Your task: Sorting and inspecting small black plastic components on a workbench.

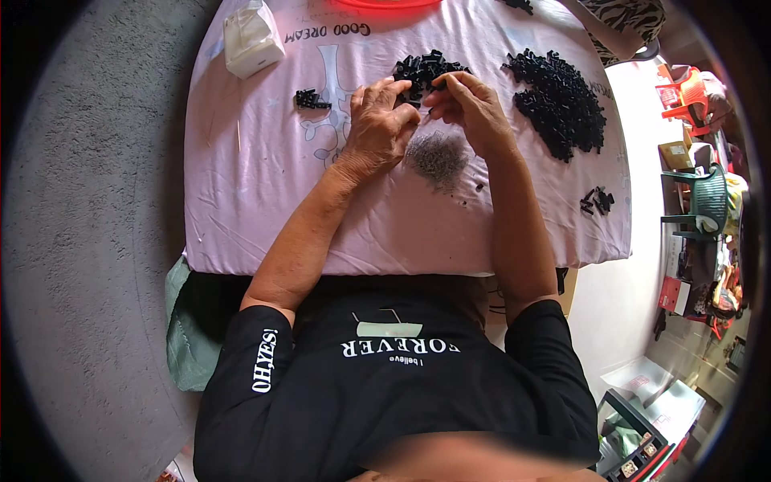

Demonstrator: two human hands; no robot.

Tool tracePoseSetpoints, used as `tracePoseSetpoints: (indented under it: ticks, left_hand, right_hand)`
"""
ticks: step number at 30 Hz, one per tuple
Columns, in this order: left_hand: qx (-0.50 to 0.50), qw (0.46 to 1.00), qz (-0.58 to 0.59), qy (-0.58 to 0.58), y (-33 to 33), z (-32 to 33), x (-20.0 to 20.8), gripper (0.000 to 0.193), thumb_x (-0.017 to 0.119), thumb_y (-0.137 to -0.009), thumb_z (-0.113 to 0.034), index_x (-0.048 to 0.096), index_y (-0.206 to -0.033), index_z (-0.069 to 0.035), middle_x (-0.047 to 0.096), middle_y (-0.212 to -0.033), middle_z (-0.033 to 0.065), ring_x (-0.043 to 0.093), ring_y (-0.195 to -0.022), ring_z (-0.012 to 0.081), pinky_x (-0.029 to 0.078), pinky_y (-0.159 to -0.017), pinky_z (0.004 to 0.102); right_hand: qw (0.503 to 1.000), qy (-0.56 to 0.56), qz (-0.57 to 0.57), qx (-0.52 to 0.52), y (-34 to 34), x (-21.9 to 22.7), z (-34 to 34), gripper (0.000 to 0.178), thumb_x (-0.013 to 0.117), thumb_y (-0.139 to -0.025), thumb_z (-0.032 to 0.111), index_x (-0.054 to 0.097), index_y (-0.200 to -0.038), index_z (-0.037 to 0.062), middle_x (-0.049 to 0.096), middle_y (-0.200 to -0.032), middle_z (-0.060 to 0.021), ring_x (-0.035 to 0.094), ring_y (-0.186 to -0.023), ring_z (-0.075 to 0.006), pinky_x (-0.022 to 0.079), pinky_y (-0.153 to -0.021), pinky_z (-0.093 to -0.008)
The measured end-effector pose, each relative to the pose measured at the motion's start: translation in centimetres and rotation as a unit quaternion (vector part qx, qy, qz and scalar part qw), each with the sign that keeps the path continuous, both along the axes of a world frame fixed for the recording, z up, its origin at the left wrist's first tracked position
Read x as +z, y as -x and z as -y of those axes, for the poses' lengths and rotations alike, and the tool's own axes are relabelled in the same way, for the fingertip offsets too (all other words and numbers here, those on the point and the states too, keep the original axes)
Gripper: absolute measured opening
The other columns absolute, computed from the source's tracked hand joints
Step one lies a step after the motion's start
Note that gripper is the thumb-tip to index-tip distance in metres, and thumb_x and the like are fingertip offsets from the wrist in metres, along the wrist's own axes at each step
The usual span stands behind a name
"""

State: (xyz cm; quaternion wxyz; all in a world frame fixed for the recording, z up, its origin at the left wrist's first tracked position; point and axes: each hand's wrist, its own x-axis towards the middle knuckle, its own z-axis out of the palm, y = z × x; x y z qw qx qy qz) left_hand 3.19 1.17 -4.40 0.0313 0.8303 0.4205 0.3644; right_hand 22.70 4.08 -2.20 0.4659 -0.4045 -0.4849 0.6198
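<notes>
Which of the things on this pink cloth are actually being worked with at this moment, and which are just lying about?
In use:
left hand and right hand, fingertips together
small pile of black parts right by the fingers
grey heap of tiny metal pieces under the hands

Lying about:
large pile of black parts
white packet
two small black clusters

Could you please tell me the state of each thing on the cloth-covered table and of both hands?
left hand: fingers curled, meeting the right hand over the cloth.
right hand: fingertips pinched together; what they hold is too small to tell.
large black pile: loose heap, untouched.
small black pile: heaped just beyond the fingers.
grey pile: spread under the hands.
white box: tilted, apart.
pink cloth: spread flat.
</notes>
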Motion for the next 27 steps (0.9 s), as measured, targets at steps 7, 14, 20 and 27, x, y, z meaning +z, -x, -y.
tracePoseSetpoints:
  ticks: [7, 14, 20, 27]
  left_hand:
    - [0.009, 1.000, 0.006, 0.009, 0.8, -0.2, 0.2, 0.011, 0.072, -0.079, -0.017, 0.068, -0.088, -0.013, 0.058, -0.128, 0.0113, 0.046, -0.129, 0.0320, 0.028, -0.108, 0.0513]
    - [0.011, 0.999, 0.002, 0.049, 1.5, 0.2, 0.8, 0.015, 0.075, -0.077, -0.020, 0.068, -0.088, -0.012, 0.054, -0.133, 0.0129, 0.042, -0.132, 0.0335, 0.025, -0.110, 0.0547]
    - [0.014, 1.000, -0.005, 0.023, 1.1, 0.3, 1.2, 0.015, 0.075, -0.078, -0.013, 0.066, -0.090, -0.009, 0.055, -0.133, 0.0107, 0.046, -0.129, 0.0310, 0.031, -0.108, 0.0447]
    - [0.006, 0.957, 0.226, 0.183, 1.2, 0.5, 1.8, 0.012, 0.072, -0.084, -0.004, 0.065, -0.093, -0.004, 0.067, -0.089, 0.0108, 0.067, -0.082, 0.0259, 0.053, -0.071, 0.0346]
  right_hand:
    - [0.998, 0.037, -0.027, 0.042, -0.2, 0.0, 0.0, 0.025, 0.050, -0.104, 0.026, 0.066, -0.106, 0.0064, 0.071, -0.090, -0.0064, 0.066, -0.076, -0.0104, 0.052, -0.069, -0.0230]
    - [0.993, 0.047, -0.080, 0.070, -0.4, -1.2, -0.6, 0.022, 0.053, -0.102, 0.023, 0.067, -0.108, 0.0072, 0.067, -0.088, -0.0019, 0.062, -0.076, -0.0088, 0.052, -0.070, -0.0228]
    - [0.990, 0.058, -0.099, 0.085, -0.5, -1.2, -0.6, 0.021, 0.054, -0.101, 0.019, 0.066, -0.111, 0.0048, 0.068, -0.089, -0.0038, 0.063, -0.078, -0.0095, 0.053, -0.071, -0.0237]
    - [0.992, 0.058, -0.068, 0.093, 0.3, -0.5, 0.1, 0.019, 0.054, -0.101, 0.012, 0.063, -0.115, 0.0032, 0.069, -0.097, -0.0057, 0.064, -0.083, -0.0097, 0.053, -0.077, -0.0237]
